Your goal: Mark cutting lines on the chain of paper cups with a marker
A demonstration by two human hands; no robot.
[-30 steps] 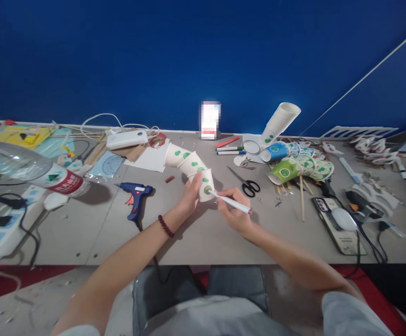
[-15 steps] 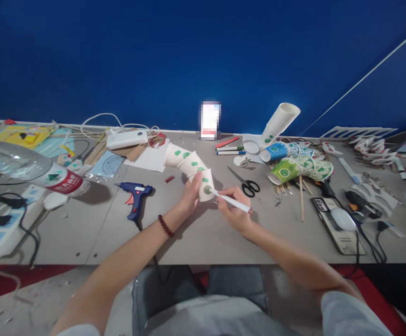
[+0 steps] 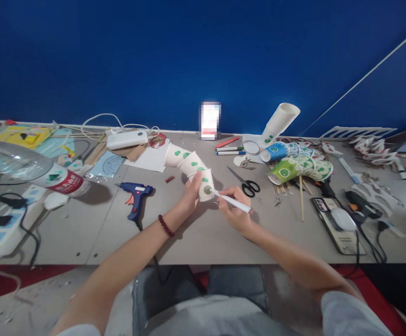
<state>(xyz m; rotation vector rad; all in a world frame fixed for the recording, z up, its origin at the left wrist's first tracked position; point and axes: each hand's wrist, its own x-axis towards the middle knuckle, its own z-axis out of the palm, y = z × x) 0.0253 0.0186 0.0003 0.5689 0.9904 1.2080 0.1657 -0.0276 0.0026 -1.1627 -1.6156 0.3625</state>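
A curved chain of white paper cups (image 3: 191,164) with green spots lies on the table in front of me. My left hand (image 3: 190,192) is closed around the near cup of the chain. In my right hand (image 3: 235,212) a white marker (image 3: 235,203) is pinched, its tip at a round green and brownish spot on that near cup. A small brown-red piece (image 3: 169,179) lies just left of the cups. Scissors (image 3: 246,182) with black handles rest to the right, beyond my right hand.
Left of the cups lies a blue glue gun (image 3: 137,198), with a water bottle (image 3: 38,170) and power strip (image 3: 14,224) farther left. Several markers (image 3: 230,149) lie behind. At right are coloured cup chains (image 3: 299,169), a stack of cups (image 3: 280,120) and a phone (image 3: 335,228).
Almost nothing differs. Both hands, the cups and the marker stay in practically the same place, with the marker tip still at the spot.
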